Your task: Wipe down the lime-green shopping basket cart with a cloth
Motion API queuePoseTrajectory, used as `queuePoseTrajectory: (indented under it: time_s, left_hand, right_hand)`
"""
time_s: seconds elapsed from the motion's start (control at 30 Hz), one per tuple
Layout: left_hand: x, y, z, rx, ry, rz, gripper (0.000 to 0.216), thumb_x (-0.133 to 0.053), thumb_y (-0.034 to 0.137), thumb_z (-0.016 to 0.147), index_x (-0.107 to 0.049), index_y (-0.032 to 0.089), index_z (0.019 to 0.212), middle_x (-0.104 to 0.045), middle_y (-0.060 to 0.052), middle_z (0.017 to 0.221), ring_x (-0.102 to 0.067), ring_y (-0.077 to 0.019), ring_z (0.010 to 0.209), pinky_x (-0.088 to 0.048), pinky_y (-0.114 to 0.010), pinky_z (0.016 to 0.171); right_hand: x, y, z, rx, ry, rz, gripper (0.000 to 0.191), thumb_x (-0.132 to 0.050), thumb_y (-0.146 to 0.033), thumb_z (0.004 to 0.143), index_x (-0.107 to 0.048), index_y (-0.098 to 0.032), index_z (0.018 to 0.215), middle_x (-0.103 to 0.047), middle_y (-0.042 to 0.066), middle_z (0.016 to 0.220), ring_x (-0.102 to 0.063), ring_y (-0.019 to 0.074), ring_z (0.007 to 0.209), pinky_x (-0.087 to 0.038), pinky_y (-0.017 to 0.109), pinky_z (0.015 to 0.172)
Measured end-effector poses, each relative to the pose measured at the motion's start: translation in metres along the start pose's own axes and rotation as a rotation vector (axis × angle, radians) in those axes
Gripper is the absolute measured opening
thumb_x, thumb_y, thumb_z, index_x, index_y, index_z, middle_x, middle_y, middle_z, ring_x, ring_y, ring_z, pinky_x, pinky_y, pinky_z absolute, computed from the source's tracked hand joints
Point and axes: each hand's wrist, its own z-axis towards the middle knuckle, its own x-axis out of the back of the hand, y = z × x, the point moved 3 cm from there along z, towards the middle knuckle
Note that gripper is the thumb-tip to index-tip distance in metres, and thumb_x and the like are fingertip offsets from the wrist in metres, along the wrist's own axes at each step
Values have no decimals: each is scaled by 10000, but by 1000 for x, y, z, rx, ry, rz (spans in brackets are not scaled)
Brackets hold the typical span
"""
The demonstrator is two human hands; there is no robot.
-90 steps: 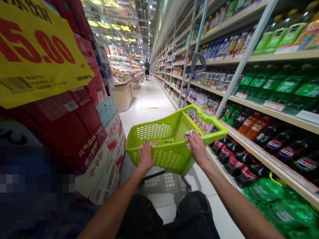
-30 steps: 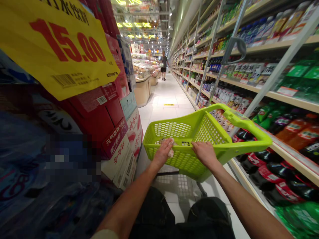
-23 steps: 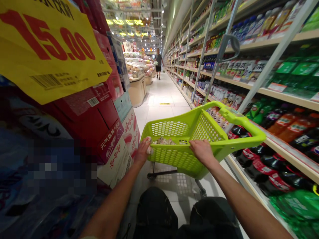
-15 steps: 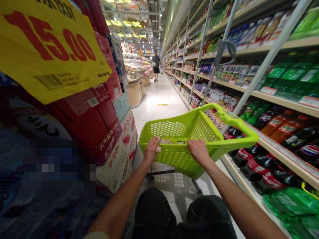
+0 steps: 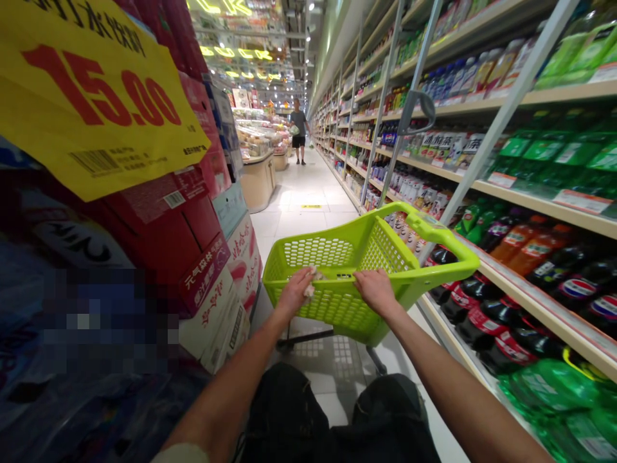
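A lime-green shopping cart (image 5: 332, 313) stands crosswise in front of my knees, its handle pointing right. My left hand (image 5: 294, 293) is closed on a crumpled whitish cloth (image 5: 309, 290) at the cart's near rim, toward the left end. Part of the cloth sticks out past the fingers, and its exact kind is hard to make out. Farther right, the fingers of my right hand (image 5: 375, 289) are wrapped over that same rim. A small dark-and-white patch shows inside the basket between the hands, too small to name.
Stacked drink cartons (image 5: 212, 283) with a yellow price sign (image 5: 106, 109) crowd the left side. Shelves of bottles (image 5: 525, 321) line the right, with a grey handle (image 5: 417, 112) on an upright. A person (image 5: 299, 132) stands farther down the tiled aisle, near display counters (image 5: 255, 183).
My left hand and the cloth have shifted slightly right along the rim; the cloth looks more bunched. My right hand keeps its hold. The view has moved a little, and the distant person appears larger.
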Motion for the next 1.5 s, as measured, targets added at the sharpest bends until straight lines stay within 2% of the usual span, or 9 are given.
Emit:
queuePoseTrajectory:
  time_s: [0.17, 0.37, 0.57, 0.8, 0.93, 1.03, 1.13, 1.27, 1.5]
  left_hand:
    - [29, -36, -22, 170, 157, 69, 381, -475, 71, 692, -590, 163, 1043, -534, -100, 1235, -465, -240, 1174, -395, -460, 996]
    - [-13, 15, 4, 37, -37, -77, 377, -503, 89, 724, -590, 209, 1071, -530, -50, 1257, -458, -163, 1182, -379, -362, 1022]
    - [33, -23, -15, 306, 141, -74, 286, -444, 133, 763, -609, 152, 995, -543, -108, 1216, -458, -224, 1179, -333, -469, 1034]
    - [-16, 64, 33, 395, 235, -460, 421, -362, 179, 809, -473, 159, 1215, -544, -100, 1232, -518, -172, 1119, -399, -350, 986]
    - [-26, 115, 46, 221, -29, -443, 533, -375, 227, 811, -317, 156, 1336, -424, -117, 1357, -373, -205, 1262, -255, -437, 1068]
    - [-14, 106, 36, 105, -249, -152, 648, -455, 245, 756, -250, 151, 1364, -325, -116, 1419, -242, -249, 1329, -104, -539, 1082]
    - [-4, 70, 19, 204, -310, 148, 593, -459, 259, 762, -333, 132, 1327, -304, -140, 1424, -220, -290, 1332, -130, -571, 1058]
    - [-6, 46, 3, 188, -350, 328, 555, -477, 242, 741, -408, 137, 1282, -370, -124, 1393, -246, -284, 1321, -143, -539, 1070]
    - [-5, 50, 5, 195, -420, 334, 625, -485, 183, 669, -398, 143, 1287, -375, -103, 1394, -239, -260, 1327, -119, -504, 1086]
  right_hand:
    - [-2, 1, -2, -6, 27, -2, 241, -387, -278, 887, -602, -184, 939, -669, 73, 918, -581, 220, 888, -265, 328, 769]
    - [-1, 0, 0, -14, 17, 7, 238, -393, -266, 880, -609, -180, 931, -672, 81, 917, -586, 218, 890, -281, 334, 777]
    - [-2, 5, -3, -32, 76, 183, 262, -436, -237, 837, -604, -173, 1027, -667, 107, 971, -580, 235, 952, -304, 387, 873]
    - [-1, -56, 8, -246, 286, 1501, 472, -431, -387, 798, -470, -161, 1210, -567, 105, 1204, -563, 202, 1038, -426, 363, 895]
    - [1, -66, 8, -392, 413, 1881, 485, -500, -414, 739, -492, -167, 1156, -624, 83, 1094, -603, 198, 952, -463, 356, 864]
    - [15, -11, -7, -441, 586, 1565, 416, -484, -299, 713, -548, -161, 1100, -621, 91, 1089, -587, 220, 972, -456, 402, 878]
    - [42, 87, -39, -433, 863, 871, 405, -464, -200, 680, -596, -157, 1060, -434, 102, 1325, -419, 255, 1201, -327, 442, 1014]
    - [47, 179, -71, -542, 922, 327, 392, -417, -142, 678, -607, -143, 1020, -426, 114, 1319, -361, 254, 1238, -281, 459, 1046]
    - [7, 98, -38, -114, 681, 383, 428, -380, -58, 632, -637, -177, 953, -620, 87, 1084, -519, 206, 1076, -379, 400, 974]
